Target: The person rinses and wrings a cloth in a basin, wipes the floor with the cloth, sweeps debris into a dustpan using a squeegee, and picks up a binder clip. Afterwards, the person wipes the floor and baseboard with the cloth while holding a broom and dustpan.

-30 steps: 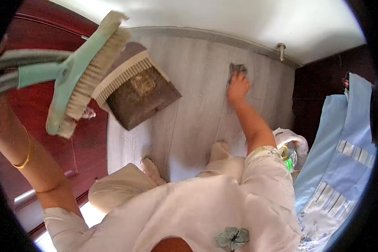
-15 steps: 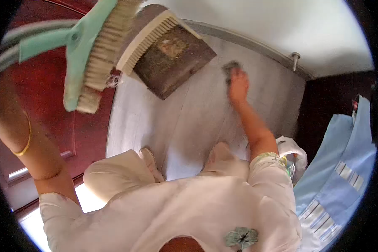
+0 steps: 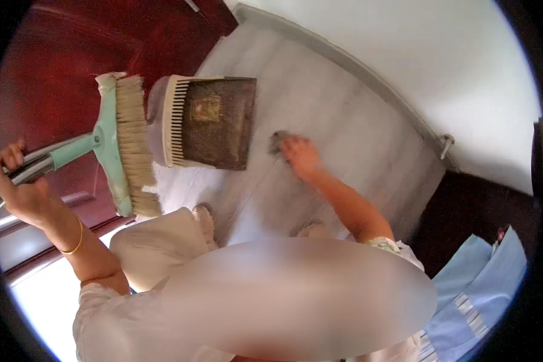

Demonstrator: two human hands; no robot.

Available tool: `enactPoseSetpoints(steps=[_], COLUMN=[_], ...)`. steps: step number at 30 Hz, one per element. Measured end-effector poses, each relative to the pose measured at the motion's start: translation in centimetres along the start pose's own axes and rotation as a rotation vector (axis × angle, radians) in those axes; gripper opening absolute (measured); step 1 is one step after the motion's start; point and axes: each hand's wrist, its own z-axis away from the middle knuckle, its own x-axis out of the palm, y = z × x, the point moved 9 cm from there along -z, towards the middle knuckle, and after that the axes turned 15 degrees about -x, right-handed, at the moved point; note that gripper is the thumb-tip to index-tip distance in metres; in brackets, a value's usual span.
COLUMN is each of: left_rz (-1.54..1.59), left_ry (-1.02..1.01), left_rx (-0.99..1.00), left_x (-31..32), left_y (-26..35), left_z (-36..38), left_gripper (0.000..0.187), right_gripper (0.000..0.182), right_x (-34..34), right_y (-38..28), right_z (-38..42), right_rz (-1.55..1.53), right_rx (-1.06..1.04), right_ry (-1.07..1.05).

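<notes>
My left hand point(image 3: 27, 190) is wrapped round the poles of a broom and a dustpan, held together at the left. The broom point(image 3: 108, 148) has a mint-green head and pale bristles, raised in front of the red door. Beside the bristles, the dustpan point(image 3: 223, 130) shows its dark, dirty inside and a cream comb edge with teeth. Some brownish debris point(image 3: 206, 108) lies in the pan. Down at the floor, my right hand point(image 3: 301, 157) presses a small dark grey wad point(image 3: 277, 142), perhaps a rag or dust clump, just right of the dustpan. Its fingers are bent over it.
Grey wood-look floor point(image 3: 368, 139) runs up to a grey skirting board point(image 3: 344, 66) and a white wall. A metal door stop point(image 3: 446, 146) sticks out at the right. Blue cloth point(image 3: 482, 271) hangs at lower right. A red door point(image 3: 60, 78) stands at the left.
The view has turned. My right hand and the grey wad have come closer to my body and nearer the dustpan. The broom and dustpan appear lower, with the dustpan turned more level.
</notes>
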Motion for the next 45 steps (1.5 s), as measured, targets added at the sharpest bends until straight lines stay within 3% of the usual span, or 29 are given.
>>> enactPoseSetpoints(steps=[2, 3, 4, 6, 8, 9, 11, 12, 13, 14, 16, 17, 19, 21, 22, 24, 27, 28, 30, 32, 33, 34, 37, 39, 41, 44, 45], left_rz=[-0.058, -0.051, -0.045, -0.040, -0.030, -0.131, -0.079, -0.051, -0.026, -0.034, -0.044, -0.097, 0.097, 0.112, 0.115, 0.122, 0.147, 0.159, 0.086, 0.011, 0.006, 0.053, 0.201, 0.162, 0.125, 0.042, 0.039], left_ry=[0.131, 0.110, 0.097, -0.040, -0.283, 0.392, 0.285, 0.233, 0.349, 0.316, 0.253, 0.355, -0.072, 0.024, 0.073, 0.174, 0.440, 0.544, 0.408, 0.278, 0.243, 0.314, 0.525, 0.432, 0.340, 0.191, 0.180], left_rx=[-0.040, -0.060, -0.089, -0.115, -0.111, -0.205, -0.232, -0.248, -0.295, -0.318, -0.367, -0.386, -0.384, -0.396, -0.400, -0.413, -0.409, -0.406, -0.300, -0.197, -0.202, -0.251, -0.381, -0.318, -0.254, -0.175, -0.167], left_x=[-1.0, -0.8, -1.3, -2.3, -3.7, -5.7, -9.9, -11.6, -12.4, -12.7, -14.0, -15.2, -19.4, -22.2, -23.4, -25.3, -24.3, -22.2, -12.4, -5.2, -5.6, -8.9, -21.5, -18.9, -12.7, -6.2, -6.1], left_y=[-1.9, -2.2, -2.8, -3.6, -4.7, -5.7, -7.3, -8.1, -8.5, -8.6, -9.6, -9.6, -11.3, -12.8, -13.3, -14.6, -14.5, -14.4, -12.2, -10.5, -10.8, -11.7, -14.8, -13.9, -12.6, -11.0, -11.1], left_z=[0.7, 0.0, -0.1, -0.6, -1.0, 0.5, -0.2, -0.3, 0.3, 0.2, 0.1, -0.2, -1.4, -1.6, -1.5, -0.9, 0.1, 0.3, -1.4, -2.4, -2.8, -2.3, 0.0, -0.4, -1.2, -2.3, -2.4], left_gripper=[0.019, 0.016, 0.013, 0.011, 0.019, 0.042, 0.055, 0.061, 0.066, 0.065, 0.063, 0.055, 0.048, 0.046, 0.046, 0.044, 0.042, 0.042, 0.017, 0.026, 0.021, 0.012, 0.047, 0.031, 0.017, 0.019, 0.018], right_gripper=[0.027, 0.029, 0.032, 0.035, 0.041, 0.045, 0.047, 0.042, 0.042, 0.037, 0.033, 0.034, 0.036, 0.038, 0.026, 0.019, 0.016, 0.019, 0.028, 0.033, 0.035, 0.036, 0.040, 0.038, 0.038, 0.040, 0.037], right_x=[-1.8, -3.4, -6.9, -8.9, -7.6, -6.6, -1.6, -2.7, -2.1, -1.3, 3.0, 2.6, -0.2, -2.5, -9.3, -10.7, -10.9, -10.5, -10.0, -5.0, -1.8, -1.6, -2.7, -3.5, -7.2, -6.8, -6.5], right_y=[7.8, 12.8, 15.4, 19.1, 20.6, 20.4, 16.3, 13.1, 9.0, 5.8, 0.1, 0.8, 3.7, 12.2, 13.6, 16.4, 21.4, 22.1, 21.1, 20.5, 19.4, 19.1, 18.9, 20.1, 21.6, 21.1, 21.3], right_z=[1.8, 4.3, 5.7, 7.0, 4.2, 2.7, -2.0, -5.2, -7.5, -8.9, -7.3, -6.2, -3.8, 1.1, 2.3, 4.0, 1.6, -1.4, -8.4, -14.8, -16.7, -17.6, -19.4, -13.8, -8.0, -8.2, -9.6], right_rz=[0.129, 0.069, 0.076, 0.585, 0.492, 0.446, 0.346, 0.119, -0.164, -0.319, 0.068, -0.040, -0.253, -0.483, -0.468, 0.911, 0.595, 0.394, 0.000, 0.119, 0.416, 0.352, 0.098, 0.319, 0.160, 0.633, 0.583], right_rx=[0.326, 0.557, 0.746, 0.814, 0.910, 0.957, 0.588, 0.544, 0.519, 0.516, -0.101, 0.001, 0.209, 0.810, 0.954, 0.733, 1.236, 1.201, 1.108, 0.800, 0.534, 0.450, 0.259, 0.422, 0.718, 0.905, 1.004], right_ry=[-0.038, 0.224, 0.350, 0.333, 0.142, 0.043, 0.160, 0.228, 0.065, -0.238, 0.046, 0.043, 0.045, 0.059, 0.603, 0.366, 0.370, 0.290, 0.129, 0.204, 0.355, 0.325, 0.256, 0.256, 0.511, 0.278, 0.249])
